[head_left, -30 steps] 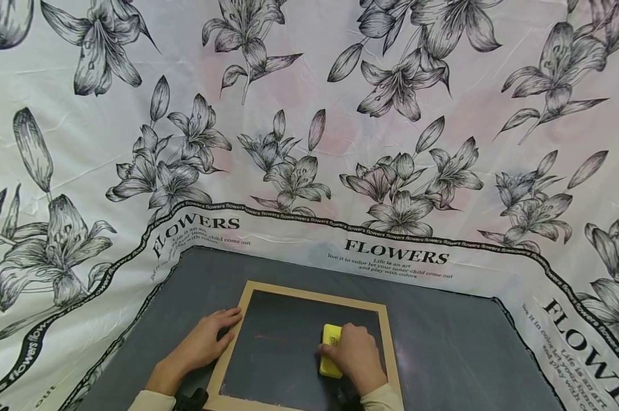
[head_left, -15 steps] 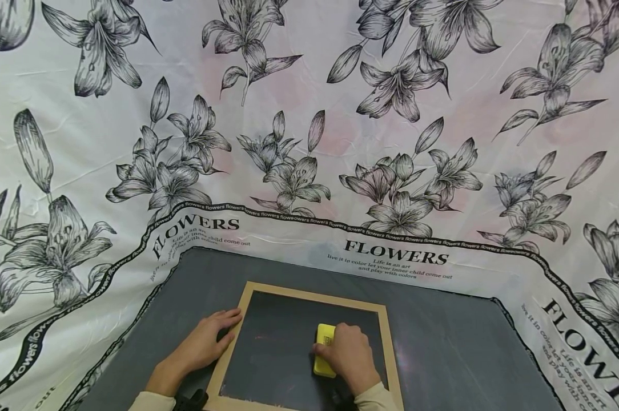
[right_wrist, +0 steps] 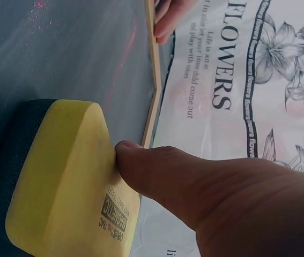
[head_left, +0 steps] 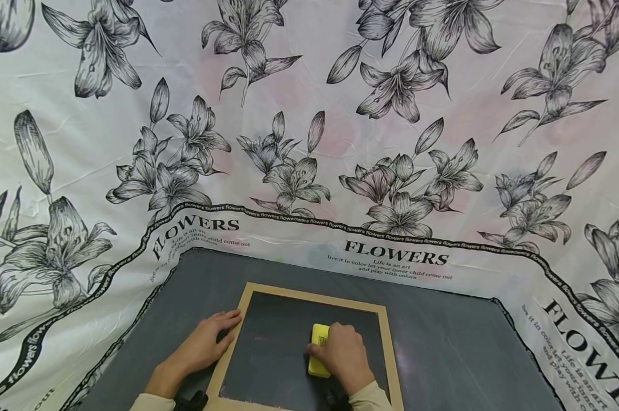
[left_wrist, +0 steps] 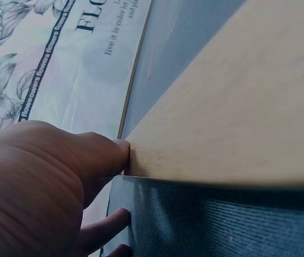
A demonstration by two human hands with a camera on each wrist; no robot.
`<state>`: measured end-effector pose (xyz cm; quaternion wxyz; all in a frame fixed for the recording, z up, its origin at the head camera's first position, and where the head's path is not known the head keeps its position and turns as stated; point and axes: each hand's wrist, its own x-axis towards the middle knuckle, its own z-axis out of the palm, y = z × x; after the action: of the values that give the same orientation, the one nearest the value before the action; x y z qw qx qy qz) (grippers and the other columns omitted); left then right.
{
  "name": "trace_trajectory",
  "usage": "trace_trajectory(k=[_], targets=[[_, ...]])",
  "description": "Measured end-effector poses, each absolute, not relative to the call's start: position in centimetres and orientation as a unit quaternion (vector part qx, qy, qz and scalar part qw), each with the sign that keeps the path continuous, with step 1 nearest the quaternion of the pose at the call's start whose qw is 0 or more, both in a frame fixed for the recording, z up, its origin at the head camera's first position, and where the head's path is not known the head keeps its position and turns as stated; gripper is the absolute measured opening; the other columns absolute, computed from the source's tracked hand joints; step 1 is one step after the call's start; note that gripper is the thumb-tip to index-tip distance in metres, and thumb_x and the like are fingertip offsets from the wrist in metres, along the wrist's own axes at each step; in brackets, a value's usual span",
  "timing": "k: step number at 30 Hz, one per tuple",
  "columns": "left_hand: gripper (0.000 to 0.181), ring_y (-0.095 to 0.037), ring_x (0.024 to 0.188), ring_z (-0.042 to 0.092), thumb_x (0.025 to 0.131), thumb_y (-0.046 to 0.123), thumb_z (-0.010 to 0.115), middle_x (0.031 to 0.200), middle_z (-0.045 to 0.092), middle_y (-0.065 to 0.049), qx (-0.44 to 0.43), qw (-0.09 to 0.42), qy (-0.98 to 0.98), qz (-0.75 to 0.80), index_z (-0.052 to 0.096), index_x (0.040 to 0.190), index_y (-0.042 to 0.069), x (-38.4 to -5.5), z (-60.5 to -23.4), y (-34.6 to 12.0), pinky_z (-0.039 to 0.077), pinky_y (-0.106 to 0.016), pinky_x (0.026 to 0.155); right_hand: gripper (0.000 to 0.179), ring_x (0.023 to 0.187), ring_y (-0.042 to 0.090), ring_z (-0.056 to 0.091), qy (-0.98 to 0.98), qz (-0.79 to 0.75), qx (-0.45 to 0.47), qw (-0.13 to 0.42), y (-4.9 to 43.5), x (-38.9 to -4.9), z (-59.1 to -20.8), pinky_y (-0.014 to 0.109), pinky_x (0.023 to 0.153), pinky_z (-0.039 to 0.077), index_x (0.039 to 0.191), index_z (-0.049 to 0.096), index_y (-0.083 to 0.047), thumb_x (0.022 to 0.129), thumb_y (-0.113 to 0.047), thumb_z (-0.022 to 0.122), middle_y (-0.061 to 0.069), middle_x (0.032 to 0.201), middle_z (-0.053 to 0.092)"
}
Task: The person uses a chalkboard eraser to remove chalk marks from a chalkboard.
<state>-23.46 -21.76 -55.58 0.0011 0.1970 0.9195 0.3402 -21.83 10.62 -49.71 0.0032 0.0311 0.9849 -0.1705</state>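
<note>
Hands: two, bare; left hand (head_left: pixel 201 342) unclenched, fingers laid against the outer left edge of the frame; right hand (head_left: pixel 348 354) grasping the eraser, thumb on its near long side.
Eraser: one, on the board, right of its middle, long side running away from the person; yellow block (head_left: pixel 319 335), smooth, with rounded corners. Dark, fine-grained pad (right_wrist: pixel 26 134) underneath, facing the board. Printed label on the yellow; "MAGNETIC" legible, the rest small.
Board: one, flat on the desk; writing face (head_left: pixel 278 354) dark, matt, smudged, four-sided.
Frame: one, pale, wood-like border (head_left: pixel 314 298), straight strips; near edge partly cut off in the head view.
Marks: one thin reddish streak (right_wrist: pixel 122 59), plus red specks (right_wrist: pixel 38 5) too scattered to count.
Desk: one, dark grey (head_left: pixel 453 348), dull; a fine ribbed texture below the frame in the left wrist view.
Sheet: white, creased, slightly shiny (head_left: pixel 335 131), beyond the desk and at both sides; black line-drawn lilies, faint pink patches. Three "FLOWERS" headings in the head view, the right-hand one cropped.
Sleeves: two, cream; left sleeve (head_left: pixel 152 401) and right sleeve (head_left: pixel 371 398) at the near edge. Black band (head_left: pixel 191 401) by the left wrist.
In the way: right hand hides part of the eraser; right forearm and sleeve cover the board's near right corner.
</note>
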Motion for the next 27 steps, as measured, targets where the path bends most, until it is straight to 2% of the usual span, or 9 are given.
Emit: trace_trajectory(k=[27], targets=[[0.045,-0.056,0.149,0.050,0.105,0.008,0.072,0.161,0.059,-0.019,0.200,-0.001,0.919,0.340,0.067,0.149,0.000,-23.4,-55.5,-21.7,0.041,-0.075,0.120,0.052,0.066,0.024,0.060,0.984,-0.175,0.029,0.002,9.3,-21.9,-49.7,0.041,0.058,0.058,0.093,0.072,0.000,0.083,-0.046,0.094,0.009,0.077,0.058]])
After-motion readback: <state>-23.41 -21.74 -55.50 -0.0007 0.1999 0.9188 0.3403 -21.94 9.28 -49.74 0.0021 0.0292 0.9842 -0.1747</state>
